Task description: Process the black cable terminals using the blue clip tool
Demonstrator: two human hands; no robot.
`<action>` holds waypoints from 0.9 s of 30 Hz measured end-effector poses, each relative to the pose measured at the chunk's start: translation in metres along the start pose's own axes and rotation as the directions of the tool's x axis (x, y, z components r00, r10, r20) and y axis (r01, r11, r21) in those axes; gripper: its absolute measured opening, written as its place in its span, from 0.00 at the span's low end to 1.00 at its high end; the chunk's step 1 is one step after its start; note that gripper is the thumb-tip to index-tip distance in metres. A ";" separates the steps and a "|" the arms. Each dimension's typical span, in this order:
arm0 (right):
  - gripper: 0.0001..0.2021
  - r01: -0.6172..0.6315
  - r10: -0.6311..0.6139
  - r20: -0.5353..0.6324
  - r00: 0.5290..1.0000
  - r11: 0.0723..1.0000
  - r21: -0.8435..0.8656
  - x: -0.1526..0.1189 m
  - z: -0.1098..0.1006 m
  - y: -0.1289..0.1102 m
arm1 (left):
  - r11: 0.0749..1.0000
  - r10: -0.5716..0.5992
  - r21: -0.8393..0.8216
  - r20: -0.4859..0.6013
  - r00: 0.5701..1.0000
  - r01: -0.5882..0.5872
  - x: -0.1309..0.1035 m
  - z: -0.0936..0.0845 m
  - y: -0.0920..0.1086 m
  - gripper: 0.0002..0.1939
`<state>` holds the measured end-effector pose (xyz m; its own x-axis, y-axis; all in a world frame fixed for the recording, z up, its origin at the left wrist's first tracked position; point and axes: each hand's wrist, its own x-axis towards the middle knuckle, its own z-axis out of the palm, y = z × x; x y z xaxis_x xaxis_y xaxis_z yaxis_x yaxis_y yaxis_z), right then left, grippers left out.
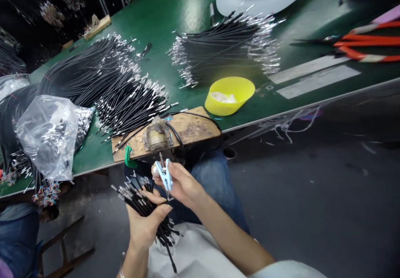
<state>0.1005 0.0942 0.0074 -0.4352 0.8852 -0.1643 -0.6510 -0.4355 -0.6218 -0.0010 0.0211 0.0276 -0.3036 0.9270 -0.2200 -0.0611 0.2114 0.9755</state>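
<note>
My left hand (143, 224) is wrapped round a bundle of short black cables (137, 201) with bare silvery ends, held above my lap. My right hand (184, 186) is closed on a light blue clothespin (164, 174), just below the board's front edge. A thin metal shaft (161, 158) sticks out toward the clothespin from a small motor (157, 135) fixed to a wooden board (196, 126). Whether the clothespin touches the shaft cannot be made out. A thin strand hangs below the clothespin, close to my left thumb.
On the green table (162, 11) lie piles of black cables (125, 90) and another cable bundle (221, 48). A yellow cup (231, 96) holds something white. Nearby are a plastic bag (50, 132), a green clamp (128, 157), orange-handled pliers (365, 44) and a white fan (265, 3). Another person's leg (18, 236) shows at lower left.
</note>
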 end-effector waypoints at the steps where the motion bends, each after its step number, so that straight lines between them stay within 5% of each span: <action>1: 0.23 0.007 -0.007 -0.021 1.000 1.000 0.010 0.000 0.001 0.001 | 1.000 0.008 -0.001 -0.003 1.000 -0.008 0.001 0.001 0.000 0.06; 10: 0.19 -0.077 0.082 -0.008 0.997 0.968 0.240 0.000 0.003 0.001 | 0.998 0.064 0.017 -0.034 0.997 -0.063 0.003 0.009 0.002 0.03; 18: 0.21 -0.094 0.095 0.012 0.995 0.956 0.278 0.003 -0.012 0.012 | 0.997 0.072 0.022 -0.042 0.997 -0.071 0.002 0.009 0.001 0.03; 24: 0.19 -0.039 0.045 -0.089 0.995 0.997 0.065 -0.014 -0.047 0.033 | 1.000 0.020 0.000 -0.029 0.999 -0.020 -0.006 0.003 -0.010 0.05; 27: 0.22 -0.060 0.056 -0.026 0.998 0.984 -0.169 -0.037 -0.054 0.050 | 1.000 -0.021 -0.019 -0.044 0.999 0.020 -0.006 -0.002 -0.022 0.05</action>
<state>0.1176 0.0488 -0.0588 -0.4548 0.8633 -0.2187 -0.5090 -0.4535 -0.7316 0.0000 0.0103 0.0076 -0.3434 0.9081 -0.2398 -0.0849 0.2242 0.9708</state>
